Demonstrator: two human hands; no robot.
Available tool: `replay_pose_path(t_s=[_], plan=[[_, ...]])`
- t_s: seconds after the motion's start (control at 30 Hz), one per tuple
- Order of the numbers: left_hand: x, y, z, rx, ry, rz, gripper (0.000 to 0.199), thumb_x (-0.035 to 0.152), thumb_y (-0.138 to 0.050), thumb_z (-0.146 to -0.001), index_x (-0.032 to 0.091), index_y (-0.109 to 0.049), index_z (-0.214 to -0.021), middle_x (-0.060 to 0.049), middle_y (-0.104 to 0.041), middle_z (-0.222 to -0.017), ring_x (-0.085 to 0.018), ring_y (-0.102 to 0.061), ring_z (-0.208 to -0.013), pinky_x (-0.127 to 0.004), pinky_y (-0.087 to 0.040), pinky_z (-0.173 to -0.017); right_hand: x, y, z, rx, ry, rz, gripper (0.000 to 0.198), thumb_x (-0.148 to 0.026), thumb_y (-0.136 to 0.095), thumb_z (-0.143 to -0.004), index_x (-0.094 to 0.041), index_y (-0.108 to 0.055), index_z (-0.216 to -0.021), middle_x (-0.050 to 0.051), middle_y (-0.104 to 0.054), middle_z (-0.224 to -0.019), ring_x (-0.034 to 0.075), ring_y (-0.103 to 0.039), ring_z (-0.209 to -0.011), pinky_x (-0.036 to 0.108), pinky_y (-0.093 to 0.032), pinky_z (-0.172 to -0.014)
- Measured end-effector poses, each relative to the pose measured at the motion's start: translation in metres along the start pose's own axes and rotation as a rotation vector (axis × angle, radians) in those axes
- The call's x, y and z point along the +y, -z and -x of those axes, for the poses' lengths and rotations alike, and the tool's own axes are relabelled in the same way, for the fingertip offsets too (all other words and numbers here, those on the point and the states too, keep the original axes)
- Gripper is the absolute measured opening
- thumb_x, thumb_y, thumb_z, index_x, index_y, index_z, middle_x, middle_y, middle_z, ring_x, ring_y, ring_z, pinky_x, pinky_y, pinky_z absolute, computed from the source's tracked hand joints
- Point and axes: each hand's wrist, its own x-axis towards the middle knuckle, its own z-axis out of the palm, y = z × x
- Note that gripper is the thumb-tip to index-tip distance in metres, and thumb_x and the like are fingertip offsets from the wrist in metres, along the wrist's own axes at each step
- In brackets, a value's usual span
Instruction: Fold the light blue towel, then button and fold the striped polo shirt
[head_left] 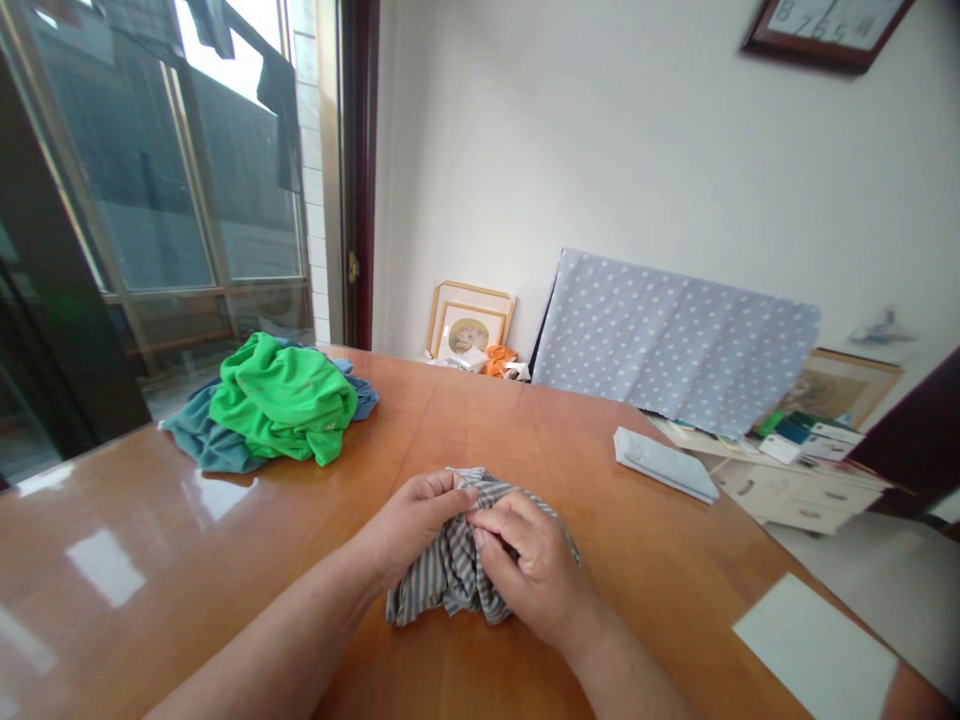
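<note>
A crumpled grey-striped garment [450,570] lies bunched on the wooden table near its front. Both of my hands pinch its upper part, close together. My left hand [420,520] is closed on the cloth with thumb and fingers pressed together. On the other side, my right hand [529,560] grips the fabric with curled fingers. Parts of the garment are hidden behind the hands, so its exact kind does not show.
A heap of clothes with a bright green garment [281,395] on top sits at the table's left. To the right lie a folded light-blue cloth [664,463] and a pale sheet [821,645]. A polka-dot cloth [675,335] hangs beyond the polished table [360,660].
</note>
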Motion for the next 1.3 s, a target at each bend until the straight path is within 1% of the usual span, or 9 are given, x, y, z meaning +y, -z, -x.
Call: replay_pose_path(t_s=[0.23,0.5,0.7,0.87,0.97,1.07,1.13,1.23,1.3], plan=[[-0.002,0.005,-0.003,0.113,-0.026,0.021,0.028,0.041,-0.076,-0.080,0.016,-0.066,-0.077,-0.002,-0.067,-0.075,-0.013,-0.058,-0.071,-0.025,-0.044,-0.071,0.001,0.003,-0.001,-0.008,-0.030,-0.037,0.021,-0.018,-0.056,-0.090,-0.025,-0.072,-0.101,0.003,-0.063,-0.085,0.016,-0.060,-0.078,0.030,-0.048,-0.073],[0.001,0.003,-0.002,0.155,-0.045,0.056,0.026,0.034,-0.078,-0.078,0.017,-0.064,-0.092,-0.002,-0.069,-0.085,-0.014,-0.062,-0.077,-0.026,-0.046,-0.075,0.004,0.005,0.000,0.048,-0.158,-0.106,0.017,-0.023,-0.055,-0.091,-0.023,-0.065,-0.078,0.000,-0.062,-0.075,0.016,-0.057,-0.073,0.028,-0.044,-0.069],[0.004,0.014,-0.008,0.363,-0.052,0.162,0.035,0.025,-0.080,-0.072,0.020,-0.063,-0.103,0.002,-0.066,-0.078,-0.013,-0.062,-0.070,-0.024,-0.046,-0.070,0.017,0.009,0.001,0.155,-0.300,-0.188,0.021,-0.032,-0.054,-0.094,-0.021,-0.065,-0.079,-0.001,-0.061,-0.072,0.015,-0.056,-0.068,0.026,-0.043,-0.063],[0.004,0.035,-0.017,0.525,-0.089,0.235,0.026,0.020,-0.074,-0.072,0.018,-0.064,-0.096,0.002,-0.064,-0.076,-0.012,-0.060,-0.068,-0.023,-0.045,-0.065,0.027,0.019,0.002,0.156,-0.301,-0.161,0.026,-0.040,-0.061,-0.091,-0.022,-0.068,-0.109,0.005,-0.069,-0.099,0.020,-0.064,-0.093,0.032,-0.050,-0.085],[0.006,0.043,-0.019,0.561,-0.089,0.247,0.018,0.020,-0.071,-0.073,0.018,-0.062,-0.089,0.003,-0.062,-0.073,-0.011,-0.057,-0.065,-0.023,-0.043,-0.063,0.033,0.022,0.005,0.014,-0.295,-0.094,0.057,-0.045,-0.071,-0.083,-0.026,-0.057,-0.135,0.009,-0.063,-0.129,0.027,-0.057,-0.119,0.042,-0.045,-0.102],[0.008,0.041,-0.017,0.542,-0.135,0.161,0.020,0.027,-0.072,-0.075,0.018,-0.063,-0.091,0.003,-0.063,-0.078,-0.011,-0.057,-0.067,-0.024,-0.043,-0.065,0.041,0.017,0.008,-0.097,-0.323,-0.041,0.082,-0.042,-0.079,-0.075,-0.028,-0.044,-0.148,0.011,-0.054,-0.144,0.031,-0.050,-0.131,0.049,-0.040,-0.108],[0.009,0.035,-0.014,0.534,-0.168,0.059,0.030,0.035,-0.075,-0.076,0.019,-0.064,-0.100,0.001,-0.066,-0.086,-0.013,-0.059,-0.072,-0.025,-0.043,-0.069,0.046,0.011,0.009,-0.136,-0.366,-0.066,0.073,-0.035,-0.077,-0.076,-0.027,-0.051,-0.143,0.010,-0.059,-0.138,0.031,-0.055,-0.125,0.048,-0.042,-0.105],[0.010,0.023,-0.009,0.493,-0.227,-0.070,0.047,0.042,-0.076,-0.078,0.020,-0.061,-0.117,-0.004,-0.068,-0.108,-0.018,-0.063,-0.094,-0.029,-0.045,-0.083,0.052,0.004,0.008,-0.159,-0.461,-0.167,0.027,-0.028,-0.066,-0.083,-0.023,-0.071,-0.109,0.004,-0.073,-0.104,0.026,-0.066,-0.097,0.040,-0.049,-0.089],[0.009,0.017,-0.007,0.462,-0.276,-0.157,0.054,0.043,-0.076,-0.079,0.021,-0.058,-0.125,-0.007,-0.065,-0.122,-0.022,-0.059,-0.112,-0.031,-0.043,-0.094,0.054,0.003,0.006,-0.095,-0.556,-0.328,0.016,-0.030,-0.062,-0.086,-0.021,-0.071,-0.095,0.002,-0.073,-0.089,0.023,-0.067,-0.086,0.035,-0.050,-0.079]])
